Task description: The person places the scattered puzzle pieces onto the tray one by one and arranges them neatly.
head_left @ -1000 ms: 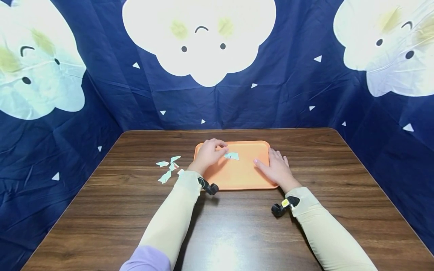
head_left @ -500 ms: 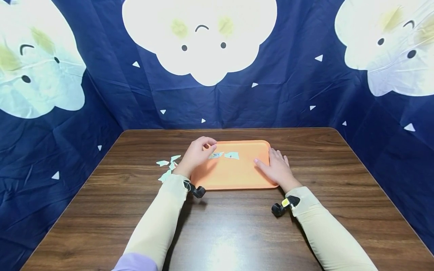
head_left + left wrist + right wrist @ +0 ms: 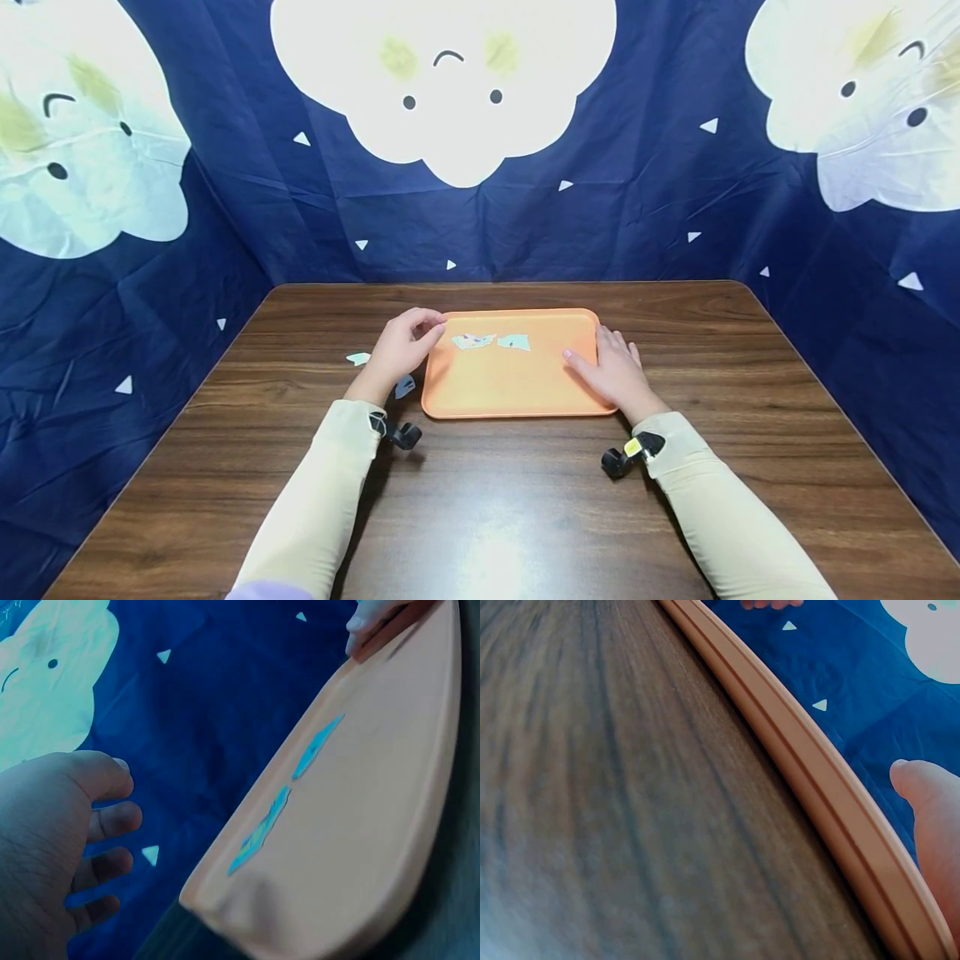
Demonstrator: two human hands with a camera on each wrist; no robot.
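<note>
My left hand (image 3: 401, 348) hovers at the orange tray's left edge, fingers loosely bent; in the left wrist view nothing shows between its thumb and fingers. On the tray (image 3: 517, 387) lie two torn paper pieces side by side: a patterned piece (image 3: 472, 342) on the left and a pale blue one (image 3: 514, 342) on the right, a thin gap between them. My right hand (image 3: 618, 371) rests along the tray's right rim, fingers outside and thumb over the inside. The right wrist view shows the thumb (image 3: 934, 817) beyond the tray's side wall.
Left of the tray, a pale paper scrap (image 3: 358, 358) and a bluish scrap (image 3: 405, 386) lie on the brown wooden table (image 3: 487, 492); my left hand and forearm cover the spot between them. A dark blue cloth (image 3: 652, 208) with white clouds hangs behind the table.
My left hand has moved left from over the tray to its left edge, uncovering the patterned piece beside the blue one. It now covers several scraps on the table. My right hand has stayed put.
</note>
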